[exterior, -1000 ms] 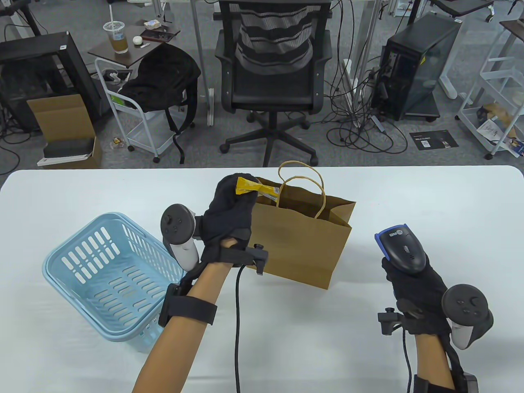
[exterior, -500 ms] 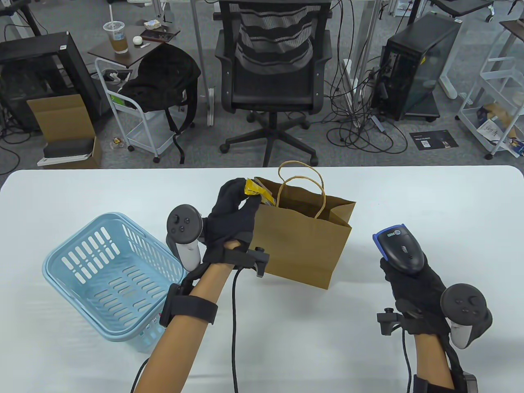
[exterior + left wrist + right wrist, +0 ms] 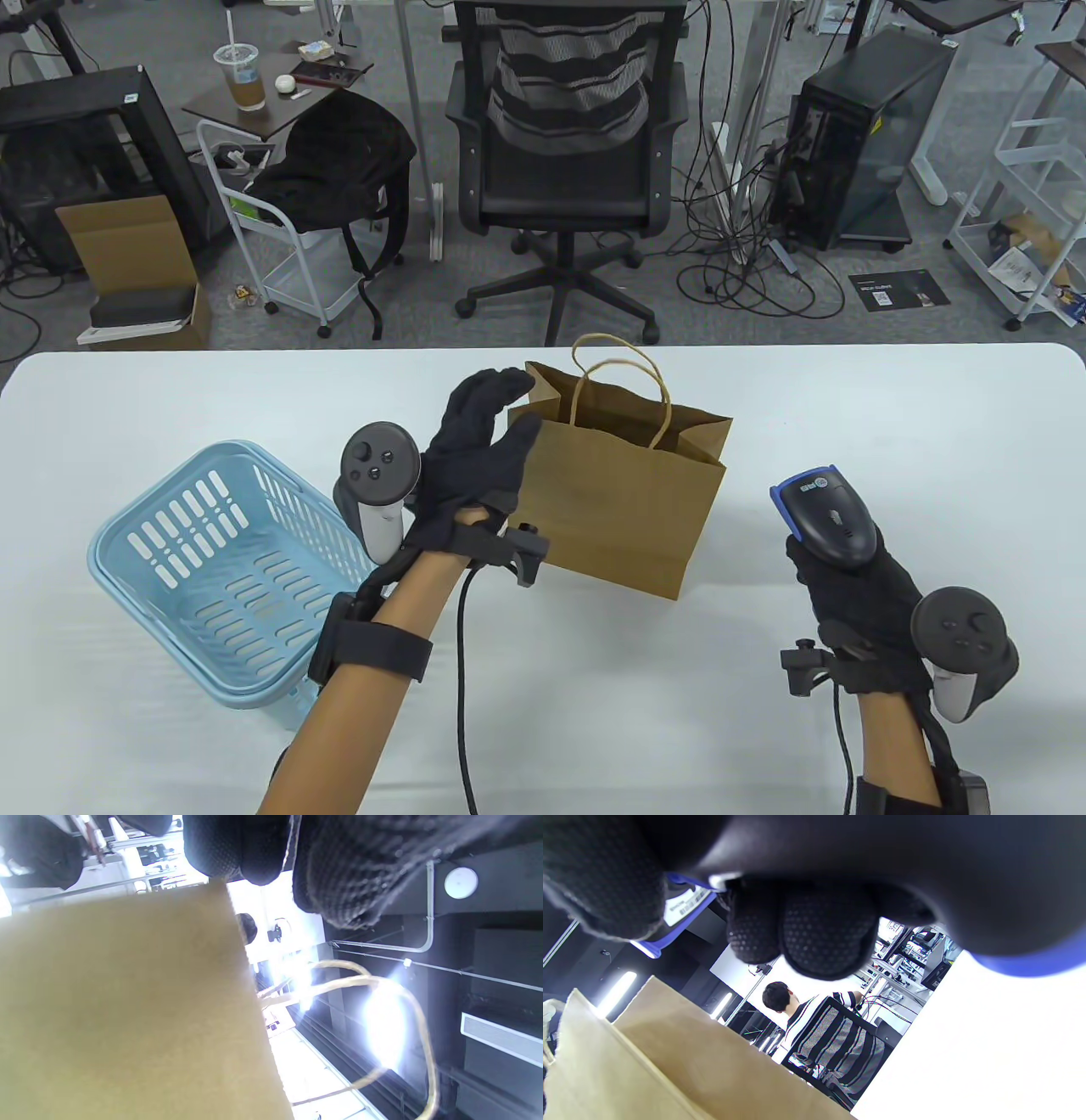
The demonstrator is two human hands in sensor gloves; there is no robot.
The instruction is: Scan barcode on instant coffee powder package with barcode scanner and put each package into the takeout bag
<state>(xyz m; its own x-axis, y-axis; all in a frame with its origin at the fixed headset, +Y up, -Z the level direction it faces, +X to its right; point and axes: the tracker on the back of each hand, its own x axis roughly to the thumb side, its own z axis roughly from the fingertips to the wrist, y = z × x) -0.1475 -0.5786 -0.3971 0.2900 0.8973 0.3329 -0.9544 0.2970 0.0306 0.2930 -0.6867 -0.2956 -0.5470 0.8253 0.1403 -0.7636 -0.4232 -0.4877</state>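
Note:
A brown paper takeout bag [image 3: 619,492] with twine handles stands upright mid-table. My left hand [image 3: 479,450] hovers at the bag's left top corner, fingers relaxed and slightly curved, holding nothing. No coffee package shows in any view. The left wrist view looks along the bag's side [image 3: 127,1005] with the handles [image 3: 398,1018] beyond and gloved fingertips [image 3: 339,870] at the top. My right hand [image 3: 857,586] grips the black and blue barcode scanner [image 3: 827,518] to the right of the bag, its head pointing away from me. In the right wrist view, fingers [image 3: 806,925] wrap the scanner body [image 3: 925,878].
A light blue plastic basket [image 3: 229,569] sits at the left of the white table [image 3: 848,407] and looks empty. Glove cables trail toward the near edge. An office chair [image 3: 564,136] stands beyond the far edge.
The yellow package that my left hand pinched over the bag's left corner is gone from view, and that hand now has loose fingers. The right hand with the scanner has barely moved.

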